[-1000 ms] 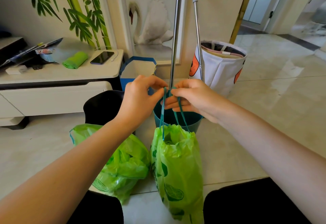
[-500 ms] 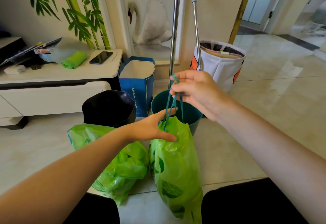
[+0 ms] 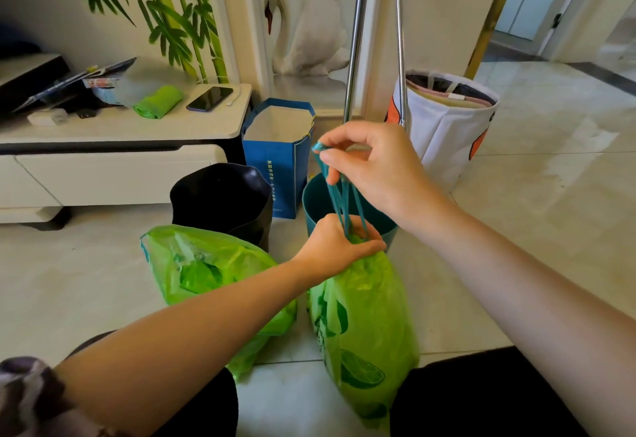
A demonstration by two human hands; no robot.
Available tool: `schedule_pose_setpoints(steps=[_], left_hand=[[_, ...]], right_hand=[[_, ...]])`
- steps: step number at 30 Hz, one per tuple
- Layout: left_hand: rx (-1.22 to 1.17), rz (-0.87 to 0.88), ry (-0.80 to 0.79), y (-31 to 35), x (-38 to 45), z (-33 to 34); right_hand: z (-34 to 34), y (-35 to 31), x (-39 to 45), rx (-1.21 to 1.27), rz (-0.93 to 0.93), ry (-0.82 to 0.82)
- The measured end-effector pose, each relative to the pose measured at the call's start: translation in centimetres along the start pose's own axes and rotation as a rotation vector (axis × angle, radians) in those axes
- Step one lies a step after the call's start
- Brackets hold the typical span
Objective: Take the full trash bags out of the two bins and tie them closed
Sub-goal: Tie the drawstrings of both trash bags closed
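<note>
Two green trash bags lie on the floor in front of me. The right green bag (image 3: 364, 326) stands upright between my knees. My left hand (image 3: 335, 244) is closed around its gathered neck. My right hand (image 3: 368, 165) pinches the teal drawstrings (image 3: 339, 195) and holds them taut above the neck. The left green bag (image 3: 203, 271) slumps beside it, its mouth loose. Behind them stand a black bin (image 3: 220, 199) and a teal bin (image 3: 315, 204), both without bags.
A blue paper bag (image 3: 278, 161) stands behind the bins. Two metal poles (image 3: 358, 41) rise by the wall, next to a white fabric basket (image 3: 447, 123). A low white cabinet (image 3: 113, 161) at left carries a phone and a green bag roll. Open tiled floor lies at right.
My left hand dropped from the strings to the bag's neck and closed around it. My right hand lifted the drawstrings higher, cinching the bag's mouth.
</note>
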State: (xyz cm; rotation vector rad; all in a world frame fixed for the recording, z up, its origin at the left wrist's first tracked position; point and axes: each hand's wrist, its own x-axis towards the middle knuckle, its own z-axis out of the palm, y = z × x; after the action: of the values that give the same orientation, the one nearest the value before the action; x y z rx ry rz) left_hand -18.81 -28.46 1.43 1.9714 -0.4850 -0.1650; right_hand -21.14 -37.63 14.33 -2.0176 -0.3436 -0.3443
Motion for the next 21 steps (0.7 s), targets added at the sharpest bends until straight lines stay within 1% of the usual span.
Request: schedule_pose_setpoints(steps=[3,5,7,11,14,15,17,19,21], left_hand=[[0.116,-0.005,0.004,-0.9,0.4,-0.3],[0.125,-0.047,0.013,-1.5,0.7,-0.9],[0.137,-0.056,-0.017,-1.9,0.7,-1.0],[0.165,-0.037,-0.139,-2.0,0.2,-0.6],[0.182,-0.036,-0.156,-2.0,0.4,-1.0],[0.173,-0.041,-0.142,-2.1,0.4,-1.2],[0.110,-0.074,-0.065,-2.0,0.3,-1.7],[0.046,-0.090,0.067,-2.1,0.4,-2.2],[0.054,-0.065,0.192,-2.4,0.6,-2.9]], right_hand=[[-0.4,-0.2,0.3,0.074,-0.050,0.114],[-1.1,-0.2,0.6,0.112,-0.050,0.207],[-1.8,0.1,0.8,0.143,-0.024,0.282],[-2.5,0.5,1.0,0.188,0.057,0.361],[-3.0,0.8,1.3,0.250,0.126,0.387],[-3.3,0.8,1.4,0.250,0.134,0.379],[-3.8,1.1,1.6,0.218,0.122,0.365],[-4.2,1.4,1.6,0.203,0.120,0.362],[-4.1,1.7,1.5,0.207,0.132,0.349]])
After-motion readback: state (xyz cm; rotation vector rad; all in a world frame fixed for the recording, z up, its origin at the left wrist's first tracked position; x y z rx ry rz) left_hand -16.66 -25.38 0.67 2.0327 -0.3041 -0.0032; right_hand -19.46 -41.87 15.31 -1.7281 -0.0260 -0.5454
